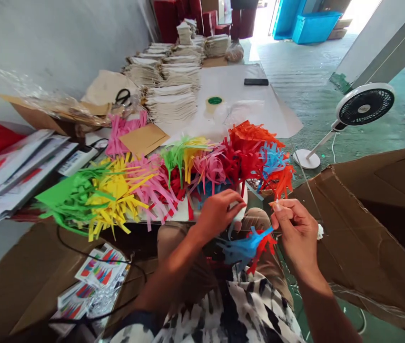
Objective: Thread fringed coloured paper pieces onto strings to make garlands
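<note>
My right hand (297,231) pinches the twisted top of a blue paper tassel (243,247), whose fringe hangs to the left over my lap. A red-orange tassel (267,245) hangs close beside it, and a thin string runs up from near my fingertips. My left hand (220,208) is closed, fingers curled, at the table's edge; what it holds, if anything, I cannot make out. Beyond both hands lies a row of tassels: green (77,193), yellow (118,193), pink (152,181), dark red (236,159) and orange (254,133).
Stacks of cream bundles (172,102) stand along the wall. On the table are tape (214,104), a black phone-like object (255,82), black-handled scissors (123,97) and brown card (145,139). A white fan (364,105) and cardboard box (377,228) are right; printed packets (100,267) lie lower left.
</note>
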`<state>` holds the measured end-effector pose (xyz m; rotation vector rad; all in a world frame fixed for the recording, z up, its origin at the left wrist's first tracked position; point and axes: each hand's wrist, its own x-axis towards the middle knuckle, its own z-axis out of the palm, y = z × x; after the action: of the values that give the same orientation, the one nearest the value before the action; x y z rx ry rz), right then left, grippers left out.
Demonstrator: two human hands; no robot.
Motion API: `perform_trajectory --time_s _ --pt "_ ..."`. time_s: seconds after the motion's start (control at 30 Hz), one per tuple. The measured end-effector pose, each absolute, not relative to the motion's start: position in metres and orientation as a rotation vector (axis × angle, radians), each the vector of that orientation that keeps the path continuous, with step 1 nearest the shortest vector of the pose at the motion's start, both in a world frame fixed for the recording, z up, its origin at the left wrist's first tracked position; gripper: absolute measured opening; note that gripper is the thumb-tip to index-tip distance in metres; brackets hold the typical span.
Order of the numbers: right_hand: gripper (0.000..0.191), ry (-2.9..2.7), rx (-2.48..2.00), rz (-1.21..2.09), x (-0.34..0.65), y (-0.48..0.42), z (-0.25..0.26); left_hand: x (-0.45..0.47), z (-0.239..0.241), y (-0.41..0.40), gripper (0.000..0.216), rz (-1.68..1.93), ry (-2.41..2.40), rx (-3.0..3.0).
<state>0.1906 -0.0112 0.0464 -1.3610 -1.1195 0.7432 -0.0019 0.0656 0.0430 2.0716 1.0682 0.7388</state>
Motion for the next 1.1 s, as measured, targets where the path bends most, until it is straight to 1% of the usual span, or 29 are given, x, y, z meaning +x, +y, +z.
perform_trajectory --time_s 0.07,0.17,0.27,0.33,0.4,0.47,0.53,0.6,0.67,0.77,0.83,0.93,1.1 --pt "0.018 -1.137 -1.356 0.769 0.19 -0.01 0.045 0.002 0.043 0.085 0.02 0.655 1.185 2.299" --pt "0.02 -1.153 -1.353 0.82 0.188 -0.01 0.043 0.019 0.038 0.106 0.023 0.491 1.24 2.505" --pt "0.022 -1.165 -1.359 0.825 0.19 -0.013 0.043 0.033 0.031 0.116 0.021 0.442 1.207 2.585" --pt "0.022 -1.17 -1.368 0.81 0.192 -0.014 0.043 0.037 0.031 0.121 0.024 0.551 1.157 2.568" --pt "0.022 -1.172 -1.374 0.813 0.194 -0.015 0.043 0.038 0.037 0.13 0.025 0.787 1.046 2.44" --pt "0.022 -1.173 -1.372 0.826 0.194 -0.016 0.043 0.04 0.052 0.144 0.018 1.042 0.86 2.185" --pt "0.022 -1.177 -1.365 0.833 0.194 -0.015 0.044 0.044 0.072 0.162 0.011 1.212 0.679 1.873" --pt "0.022 -1.182 -1.358 0.831 0.194 -0.016 0.045 0.047 0.096 0.176 0.013 1.307 0.604 1.592" --pt "0.021 -1.18 -1.348 0.823 0.195 -0.019 0.048 0.048 0.118 0.181 0.022 1.358 0.56 1.413" --pt "0.017 -1.153 -1.348 0.764 0.199 -0.027 0.054 0.042 0.137 0.161 0.032 1.362 0.548 1.394" --pt "0.014 -1.12 -1.353 0.709 0.202 -0.033 0.058 0.036 0.138 0.134 0.027 1.283 0.601 1.488" --pt "0.012 -1.053 -1.343 0.663 0.202 -0.036 0.063 0.028 0.123 0.092 0.027 1.042 0.662 1.601" --pt "0.018 -0.989 -1.345 0.717 0.194 -0.028 0.065 0.024 0.087 0.057 0.025 0.927 0.752 1.632"
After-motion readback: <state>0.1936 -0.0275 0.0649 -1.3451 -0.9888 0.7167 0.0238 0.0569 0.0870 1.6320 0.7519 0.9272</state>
